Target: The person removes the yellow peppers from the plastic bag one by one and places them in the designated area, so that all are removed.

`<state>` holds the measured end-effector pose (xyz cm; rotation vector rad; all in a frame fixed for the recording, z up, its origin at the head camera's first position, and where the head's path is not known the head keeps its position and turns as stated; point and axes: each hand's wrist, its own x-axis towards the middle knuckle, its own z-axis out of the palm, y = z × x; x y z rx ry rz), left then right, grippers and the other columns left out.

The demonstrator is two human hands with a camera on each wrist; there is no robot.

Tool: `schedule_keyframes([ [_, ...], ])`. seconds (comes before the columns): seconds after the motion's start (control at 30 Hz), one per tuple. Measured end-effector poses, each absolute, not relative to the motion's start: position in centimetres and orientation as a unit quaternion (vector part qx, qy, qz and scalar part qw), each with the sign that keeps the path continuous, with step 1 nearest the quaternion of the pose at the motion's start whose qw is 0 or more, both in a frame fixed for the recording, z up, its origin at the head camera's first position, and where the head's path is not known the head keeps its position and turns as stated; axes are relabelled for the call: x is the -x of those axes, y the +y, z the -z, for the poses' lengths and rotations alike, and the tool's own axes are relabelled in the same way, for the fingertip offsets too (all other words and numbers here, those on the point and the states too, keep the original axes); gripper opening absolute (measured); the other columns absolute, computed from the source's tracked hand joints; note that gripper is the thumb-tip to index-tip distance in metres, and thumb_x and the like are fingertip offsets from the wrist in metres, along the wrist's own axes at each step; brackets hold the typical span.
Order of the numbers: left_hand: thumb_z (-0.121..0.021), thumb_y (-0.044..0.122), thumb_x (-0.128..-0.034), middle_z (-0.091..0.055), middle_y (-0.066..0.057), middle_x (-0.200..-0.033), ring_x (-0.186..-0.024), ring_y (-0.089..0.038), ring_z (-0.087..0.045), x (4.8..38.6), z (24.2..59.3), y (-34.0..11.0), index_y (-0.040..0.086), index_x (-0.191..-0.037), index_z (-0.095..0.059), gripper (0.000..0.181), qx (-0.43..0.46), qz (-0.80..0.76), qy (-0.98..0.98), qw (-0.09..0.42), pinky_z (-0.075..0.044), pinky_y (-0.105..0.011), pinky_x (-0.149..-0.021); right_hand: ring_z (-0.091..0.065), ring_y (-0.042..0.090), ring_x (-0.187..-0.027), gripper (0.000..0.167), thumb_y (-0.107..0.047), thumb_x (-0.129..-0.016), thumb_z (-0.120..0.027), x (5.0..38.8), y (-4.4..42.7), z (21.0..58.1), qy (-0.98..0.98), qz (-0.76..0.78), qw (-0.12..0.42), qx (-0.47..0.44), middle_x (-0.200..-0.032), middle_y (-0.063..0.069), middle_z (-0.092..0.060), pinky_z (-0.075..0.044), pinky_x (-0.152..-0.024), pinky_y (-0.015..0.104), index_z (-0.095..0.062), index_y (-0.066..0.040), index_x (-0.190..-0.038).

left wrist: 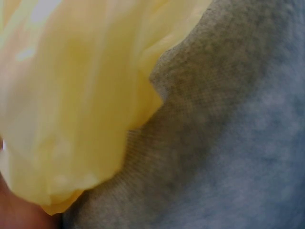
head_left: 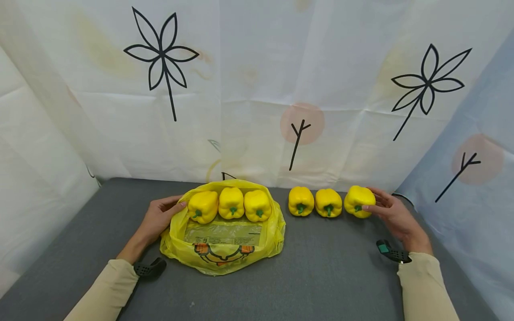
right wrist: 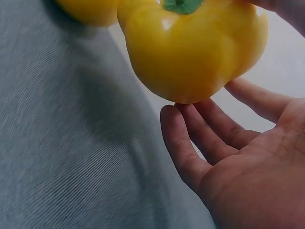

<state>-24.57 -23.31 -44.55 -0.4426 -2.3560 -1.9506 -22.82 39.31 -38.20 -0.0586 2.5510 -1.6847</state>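
A yellow plastic bag [head_left: 225,256] lies with its mouth spread wide, and three yellow bell peppers [head_left: 230,203] with green stems sit in a row along its far side. My left hand [head_left: 158,218] holds the bag's left rim, thumb on the inside edge; its other fingers are mostly hidden. In the left wrist view, yellow bag film [left wrist: 81,105] covers most of that hand. At the right end of the outside row, my right hand [head_left: 395,216] grips a yellow bell pepper [right wrist: 190,57] between thumb and fingers. Whether this pepper touches the table is unclear.
Two more yellow bell peppers, a left one [head_left: 301,200] and a right one [head_left: 328,203], stand between the bag and my right hand. Beneath everything is a dark grey table [head_left: 321,267]. Printed white cloth [head_left: 249,125] hangs behind its far edge and at both sides.
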Motion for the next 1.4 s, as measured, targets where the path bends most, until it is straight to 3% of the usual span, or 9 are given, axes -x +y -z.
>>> schedule_keyframes([
  [0.17, -0.06, 0.021, -0.1052, -0.066, 0.015, -0.118, -0.101, -0.007, -0.068, 24.5, 44.5, -23.3, -0.009, -0.142, -0.054, 0.048, 0.148, 0.633, -0.759, 0.026, -0.06, -0.027, -0.081, -0.043, 0.017, -0.126, 0.085, -0.023, -0.101, -0.067, 23.1, 39.5, 39.4, 0.833, 0.549, 0.063, 0.007, -0.159, 0.028, -0.024, -0.046, -0.088, 0.017, -0.013, 0.0, -0.162],
  [0.37, -0.06, 0.021, -0.1051, -0.066, 0.016, -0.118, -0.101, -0.006, -0.068, 24.5, 44.5, -23.3, -0.009, -0.142, -0.053, 0.048, 0.148, 0.633, -0.76, 0.026, -0.059, -0.027, -0.081, -0.031, 0.043, -0.14, 0.087, -0.023, -0.101, -0.066, 23.4, 39.5, 40.2, 0.826, 0.557, 0.08, 0.007, -0.161, 0.032, -0.016, -0.047, -0.087, 0.013, -0.009, 0.0, -0.162],
  [0.83, -0.06, 0.021, -0.1052, -0.066, 0.016, -0.118, -0.1, -0.006, -0.068, 24.4, 44.4, -23.3, -0.009, -0.142, -0.053, 0.048, 0.147, 0.632, -0.76, 0.026, -0.059, -0.026, -0.081, -0.028, 0.04, -0.142, 0.084, -0.026, -0.104, -0.062, 23.6, 39.1, 40.2, 0.82, 0.565, 0.091, 0.012, -0.163, 0.029, -0.014, -0.045, -0.09, 0.013, -0.009, -0.001, -0.163],
  [1.23, -0.06, 0.022, -0.1054, -0.066, 0.015, -0.118, -0.1, -0.007, -0.069, 24.4, 44.4, -23.3, -0.009, -0.142, -0.054, 0.048, 0.145, 0.63, -0.762, 0.025, -0.059, -0.027, -0.081, -0.026, 0.04, -0.143, 0.083, -0.029, -0.105, -0.06, 23.5, 38.9, 40.0, 0.826, 0.556, 0.092, 0.019, -0.164, 0.028, -0.013, -0.041, -0.104, 0.033, -0.007, -0.001, -0.163],
  [1.4, -0.06, 0.023, -0.1052, -0.066, 0.015, -0.119, -0.101, -0.006, -0.068, 24.5, 44.4, -23.3, -0.009, -0.142, -0.053, 0.049, 0.142, 0.63, -0.763, 0.024, -0.059, -0.027, -0.081, -0.021, 0.045, -0.147, 0.084, -0.031, -0.106, -0.058, 23.7, 38.6, 39.8, 0.823, 0.562, 0.085, 0.009, -0.164, 0.03, -0.008, -0.031, -0.115, 0.056, -0.005, -0.001, -0.163],
])
